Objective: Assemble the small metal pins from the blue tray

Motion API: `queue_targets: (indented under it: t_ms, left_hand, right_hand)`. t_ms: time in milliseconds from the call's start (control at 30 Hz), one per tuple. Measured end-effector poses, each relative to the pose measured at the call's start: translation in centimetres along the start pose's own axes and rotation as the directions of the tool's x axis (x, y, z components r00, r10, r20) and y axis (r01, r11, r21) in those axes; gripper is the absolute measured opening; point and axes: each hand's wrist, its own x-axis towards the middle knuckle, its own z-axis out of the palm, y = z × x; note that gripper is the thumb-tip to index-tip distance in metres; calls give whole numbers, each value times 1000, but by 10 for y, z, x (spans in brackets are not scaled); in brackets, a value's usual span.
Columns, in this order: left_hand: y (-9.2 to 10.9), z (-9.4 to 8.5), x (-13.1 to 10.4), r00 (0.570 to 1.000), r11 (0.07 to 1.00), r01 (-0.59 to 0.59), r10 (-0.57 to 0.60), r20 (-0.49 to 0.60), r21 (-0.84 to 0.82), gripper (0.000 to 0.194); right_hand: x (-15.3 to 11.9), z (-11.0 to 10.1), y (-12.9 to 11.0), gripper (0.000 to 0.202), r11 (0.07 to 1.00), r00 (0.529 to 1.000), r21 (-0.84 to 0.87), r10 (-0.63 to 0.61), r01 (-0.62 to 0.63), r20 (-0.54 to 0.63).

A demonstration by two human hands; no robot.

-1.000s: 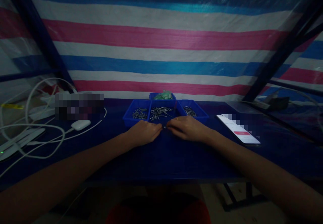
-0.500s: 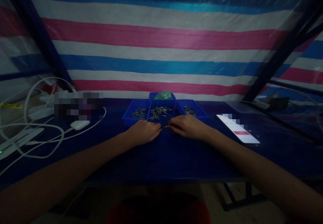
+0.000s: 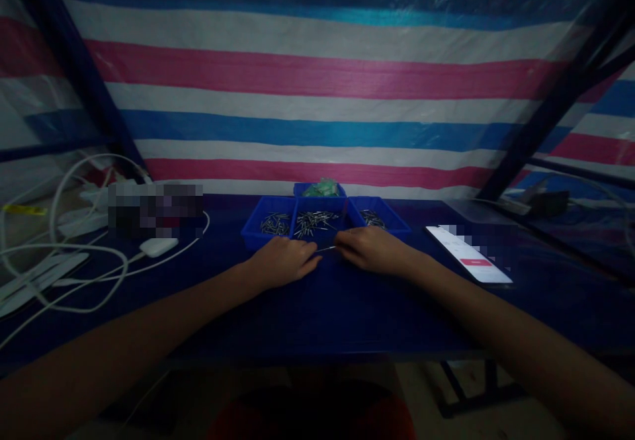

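Observation:
A thin, shiny metal rod (image 3: 326, 249) spans the small gap between my hands, just in front of the blue bins. My left hand (image 3: 280, 261) is closed in a pinch on its left end. At the other end, the curled fingers of my right hand (image 3: 372, 248) grip it, and the fingertips are partly hidden. Behind the hands, slim metal pieces lie loose in the left bin (image 3: 252, 227), the middle bin (image 3: 353, 218) and the right bin (image 3: 397, 223). Green pieces (image 3: 323, 188) fill a smaller bin at the back; their kind is unclear.
On the blue table (image 3: 317, 314), a lit phone (image 3: 469, 255) lies to the right. White cables (image 3: 119, 271) and a white adapter (image 3: 159, 247) take up the left side. A striped sheet (image 3: 317, 76) hangs behind, between blue metal posts (image 3: 526, 129).
My right hand has shifted slightly right, and a little more of the rod shows between the hands. A lower finger of my left hand reaches farther out. The bins stay in place.

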Motion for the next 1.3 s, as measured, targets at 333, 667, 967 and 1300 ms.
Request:
queue_targets:
  t_ms: [333,667,967,1300]
  left_hand:
    - [2,-3,0,999,1000,0,0,40,-4,30]
    - [1,-1,0,999,1000,-13,13,35,1,30]
    - [2,3,0,1000,1000,-20,20,3,11,30]
    - [1,5,0,1000,999,-30,30,-1,32,26]
  right_hand:
    - [-8,-14,37,23,829,855,-235,450,-508,-258]
    - [-3,-3,30,25,893,904,-260,275,-366,-329]
    - [6,33,1,33,994,992,108,-8,21,-123]
    - [11,48,6,51,990,995,120,87,-79,-56]
